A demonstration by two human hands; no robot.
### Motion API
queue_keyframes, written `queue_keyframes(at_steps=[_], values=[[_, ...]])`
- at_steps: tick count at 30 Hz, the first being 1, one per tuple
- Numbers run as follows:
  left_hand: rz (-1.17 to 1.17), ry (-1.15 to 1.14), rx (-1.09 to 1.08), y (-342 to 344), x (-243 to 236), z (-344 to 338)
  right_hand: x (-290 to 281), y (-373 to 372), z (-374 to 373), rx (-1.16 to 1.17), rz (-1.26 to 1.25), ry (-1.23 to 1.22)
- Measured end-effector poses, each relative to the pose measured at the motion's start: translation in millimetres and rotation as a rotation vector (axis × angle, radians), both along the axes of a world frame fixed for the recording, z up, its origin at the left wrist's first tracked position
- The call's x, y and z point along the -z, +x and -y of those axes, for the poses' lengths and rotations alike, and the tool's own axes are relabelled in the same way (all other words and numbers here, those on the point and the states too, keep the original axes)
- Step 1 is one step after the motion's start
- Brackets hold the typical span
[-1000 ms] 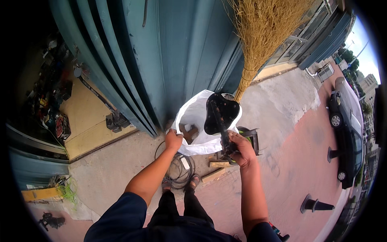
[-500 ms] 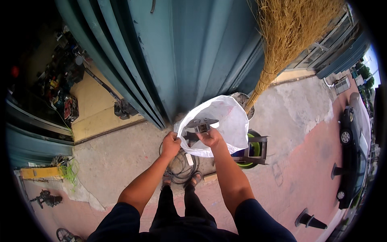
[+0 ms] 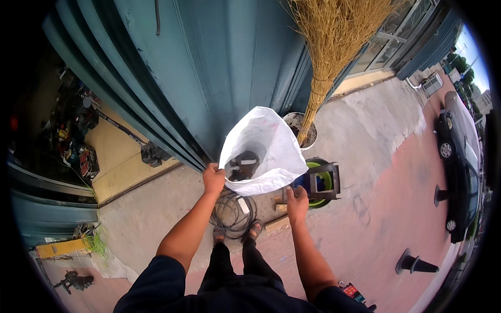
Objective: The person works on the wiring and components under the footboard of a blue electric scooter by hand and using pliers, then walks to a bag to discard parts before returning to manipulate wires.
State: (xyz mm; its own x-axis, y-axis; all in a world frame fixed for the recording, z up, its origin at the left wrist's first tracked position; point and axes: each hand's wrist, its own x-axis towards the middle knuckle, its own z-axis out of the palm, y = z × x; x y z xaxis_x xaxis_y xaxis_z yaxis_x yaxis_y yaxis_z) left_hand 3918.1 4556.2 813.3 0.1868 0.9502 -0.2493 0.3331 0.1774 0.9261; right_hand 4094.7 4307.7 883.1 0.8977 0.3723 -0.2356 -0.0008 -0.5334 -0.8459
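My left hand (image 3: 213,179) is closed on the left rim of a white woven sack (image 3: 279,151) and holds its mouth wide. Down inside the sack lie dark pieces (image 3: 243,166) with a lighter grey part among them; their kind is hard to make out. My right hand (image 3: 297,204) is outside the sack, just below its right corner, with thumb and fingers a little apart and nothing visible in them. Behind that hand stand a green-rimmed tub (image 3: 327,180) and a dark metal frame (image 3: 334,189) lying across it.
Coiled black cable (image 3: 225,221) lies by my feet, near wood pieces (image 3: 276,223). A straw broom (image 3: 319,86) stands in a white bucket (image 3: 312,136) against the blue-green metal shutter (image 3: 219,57). Cones (image 3: 415,265) and a black car (image 3: 454,177) are at the right.
My right hand has come out of the sack toward the lower right, without the metal part it held. The sack's mouth has shifted slightly left, still held by my left hand.
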Motion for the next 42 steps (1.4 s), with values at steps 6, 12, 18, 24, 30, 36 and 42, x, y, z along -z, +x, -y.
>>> queue_keyframes(at_steps=[6, 12, 18, 24, 30, 36, 42], values=[[-0.279, 0.118, 0.301, -42.3, 44.7, 39.2, 20.8, 38.4, -52.3, 0.209, -0.657, -0.039], [-0.092, -0.353, 0.192, -65.9, 5.0, 17.9, 86.9, 32.1, -57.7, 0.033, -0.642, 0.227], [0.158, -0.381, -0.433, -114.1, 27.9, -87.2, -44.2, 8.5, -87.3, -0.092, -0.415, 0.587], [0.369, -0.648, -0.150, -124.2, 41.2, 12.3, 37.4, -92.7, 61.6, -0.258, 0.010, -0.140], [0.312, -0.690, 0.282, -158.5, 24.5, -56.8, 172.1, -343.0, 318.3, 0.288, -0.801, -0.729], [-0.265, -0.736, 0.774, -333.7, 69.2, -71.2, 211.2, -603.0, 349.5, 0.738, -1.304, -0.342], [-0.538, -0.436, 1.553, -299.1, 6.0, 158.6, 208.9, -685.7, 307.0, 0.674, -1.133, -0.059]])
